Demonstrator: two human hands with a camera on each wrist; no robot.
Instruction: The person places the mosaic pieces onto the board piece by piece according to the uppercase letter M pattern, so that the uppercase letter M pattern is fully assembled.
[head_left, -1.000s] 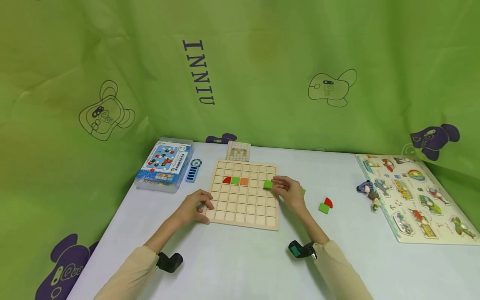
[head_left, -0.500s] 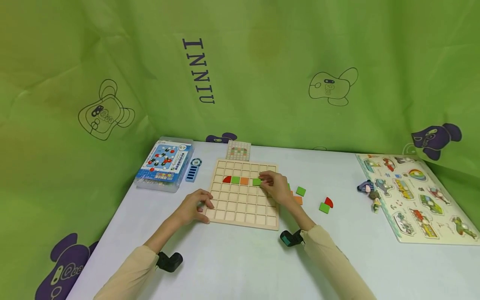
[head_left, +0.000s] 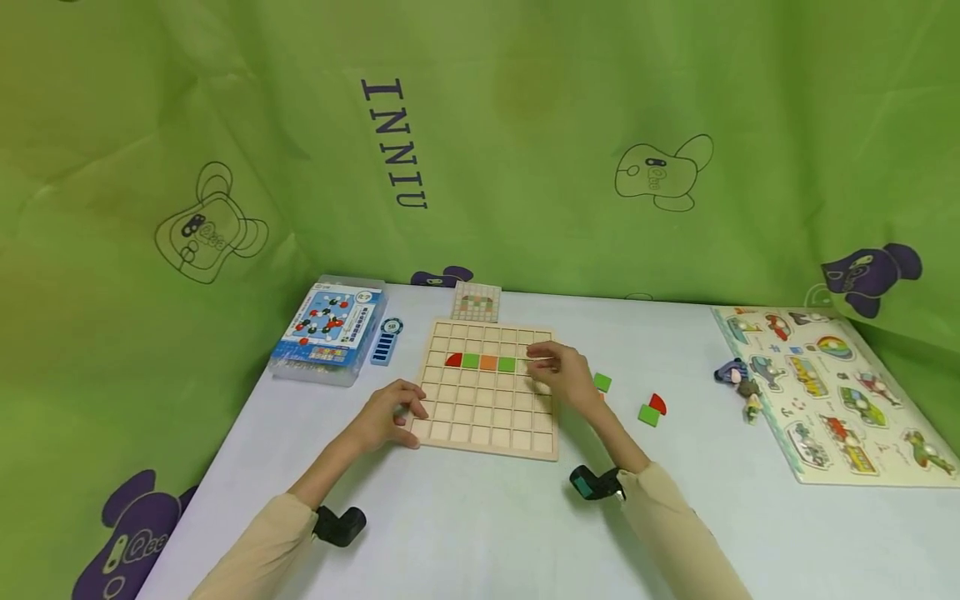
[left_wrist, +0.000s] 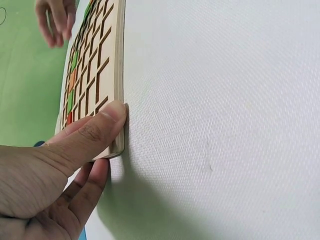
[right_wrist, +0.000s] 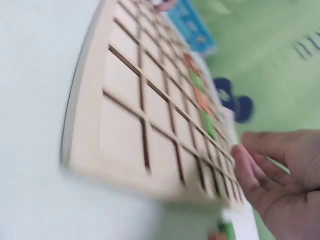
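Note:
A wooden grid board [head_left: 472, 413] lies on the table. My left hand [head_left: 386, 414] holds it at the near left corner; in the left wrist view the thumb and fingers pinch the corner [left_wrist: 116, 142]. One row of squares holds a red quarter-circle tile [head_left: 454, 360], a green square tile [head_left: 471, 361], an orange square tile [head_left: 489, 362] and a second green square tile [head_left: 507, 364]. Over the board's right side hovers my right hand [head_left: 564, 375], its fingers slightly bent and no tile visible between them. A pattern card [head_left: 477, 302] lies behind the board.
Right of the board lie a loose green tile [head_left: 602, 382], another green tile [head_left: 649, 415] and a red quarter-circle tile [head_left: 657, 402]. Farther right are small figurines [head_left: 748, 393] and a picture puzzle board [head_left: 817, 450]. A plastic case [head_left: 326, 329] stands at the left.
My right hand carried a green square tile leftward, set it beside the orange tile and let go, then drew back slightly right. The left hand stayed on the board's corner.

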